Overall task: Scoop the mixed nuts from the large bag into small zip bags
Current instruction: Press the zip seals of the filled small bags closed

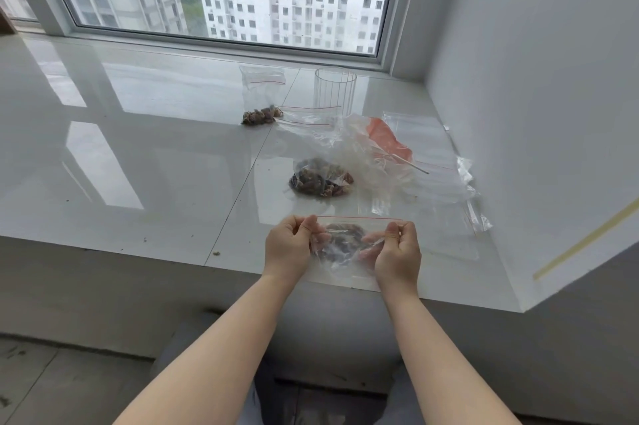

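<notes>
Both hands, left hand (288,244) and right hand (397,251), pinch a small zip bag (345,244) of nuts at six o'clock; sealing wants firm, even pressure along the strip.

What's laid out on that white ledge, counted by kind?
Small zip bags with nuts: 2, one held, one by the window
Large bag of nuts: 1
Clear cup: 1
Empty zip bags: several, overlapping, uncountable
Total counted: 4

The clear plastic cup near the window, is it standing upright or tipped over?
Upright. The clear plastic cup stands on its base on the white sill, open rim up. It looks empty.
</notes>
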